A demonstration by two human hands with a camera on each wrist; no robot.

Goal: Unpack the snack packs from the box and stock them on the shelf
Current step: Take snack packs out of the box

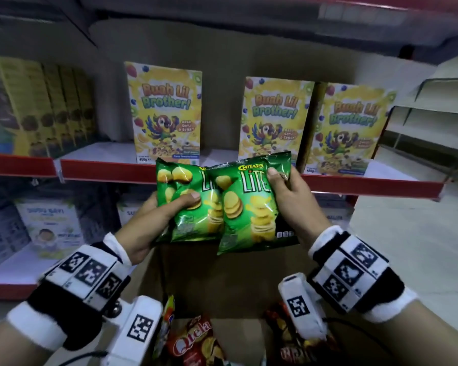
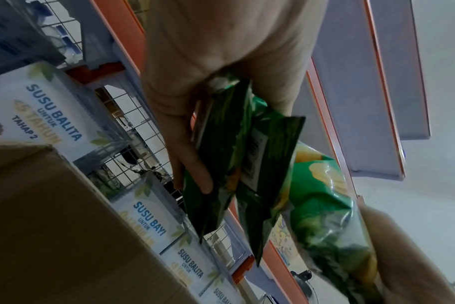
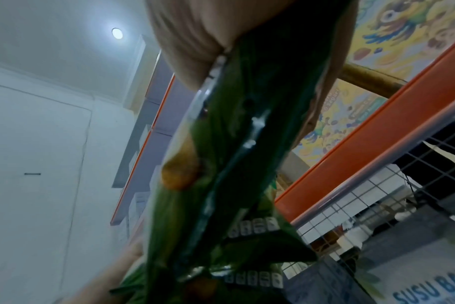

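Shop aisle, red-edged shelf [image 1: 111, 169] ahead carrying yellow cereal boxes [image 1: 165, 112] with bare gaps between and beside them. Left hand [image 1: 154, 220] grips the left green chip pack [image 1: 181, 202], thumb across the front, fingers [image 2: 195, 174] flat behind it; left wrist view suggests more than one pack is stacked in that grip, can't confirm the count. Right hand [image 1: 288, 199] pinches the right green chip pack [image 1: 251, 204] by its right edge, thumb on the front, remaining fingers hidden behind. Packs overlap in the middle, right one in front, both upright with labels facing out, probably so they go on face-forward. Both sit above the open cardboard box [image 1: 222, 281], just below the shelf lip, not yet on it. More snack packs [image 1: 196, 342] remain low in the box. Widest open slot looks like the gap between the left and middle cereal boxes; clearance above is fine. Risk: pack bottoms catching the red lip on the way in. Lower shelf [image 1: 8, 270] holds milk cartons [image 1: 50, 228].
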